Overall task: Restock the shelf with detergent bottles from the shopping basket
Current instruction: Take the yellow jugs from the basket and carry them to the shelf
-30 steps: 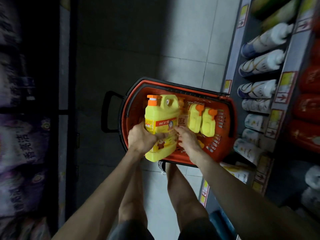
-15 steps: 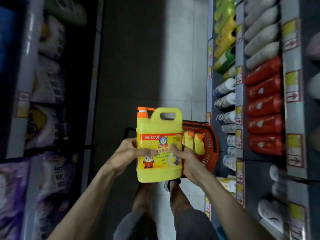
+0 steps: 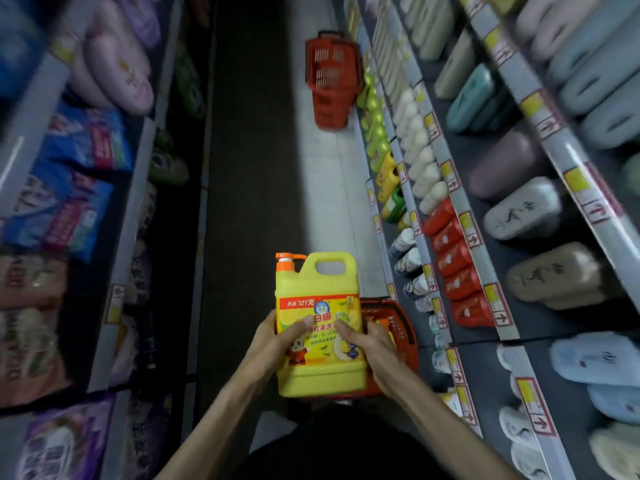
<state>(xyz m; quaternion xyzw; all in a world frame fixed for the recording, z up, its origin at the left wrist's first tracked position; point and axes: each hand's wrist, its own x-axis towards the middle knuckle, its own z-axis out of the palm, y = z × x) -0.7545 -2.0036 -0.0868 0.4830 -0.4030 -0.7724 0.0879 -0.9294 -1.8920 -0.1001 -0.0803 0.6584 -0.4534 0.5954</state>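
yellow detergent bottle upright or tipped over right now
Upright. The yellow detergent bottle has its orange pump and handle at the top and base at the bottom, gripped between the left hand and right hand.

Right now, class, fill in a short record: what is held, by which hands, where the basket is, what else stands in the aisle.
Held item: yellow detergent jug, orange pump, upright
Left hand: grips the jug's left side
Right hand: grips the jug's right side
Shopping basket: low behind the jug, beside the right-hand shelf
Farther along: second red basket on the floor
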